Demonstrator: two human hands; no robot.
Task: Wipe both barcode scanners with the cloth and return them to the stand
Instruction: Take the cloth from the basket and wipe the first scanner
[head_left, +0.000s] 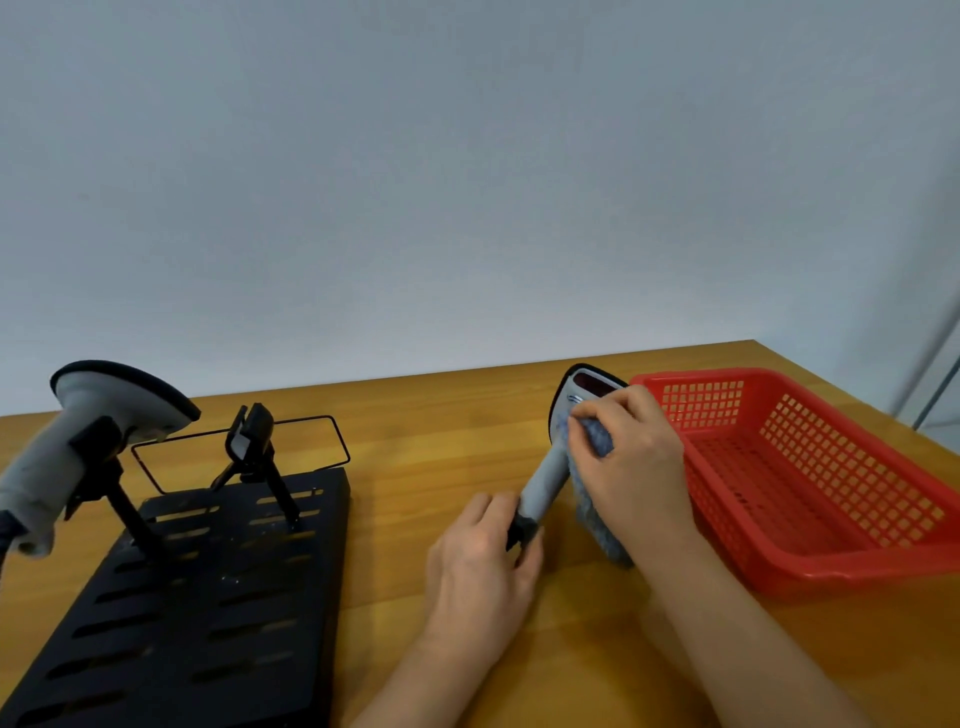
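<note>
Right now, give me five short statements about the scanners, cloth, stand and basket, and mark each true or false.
1. The left hand holds the lower end of a scanner. True.
2. The right hand presses a blue cloth to that scanner. True.
3. Both cradles on the black stand are empty. False: the left cradle carries the other scanner; only the right cradle is empty.
4. The cloth lies in the red basket. False: it is in the right hand.
5. The basket sits right of both hands. True.

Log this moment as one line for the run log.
step: wiping | left hand: grips scanner handle | right hand: presses cloth on it | other scanner: on stand
</note>
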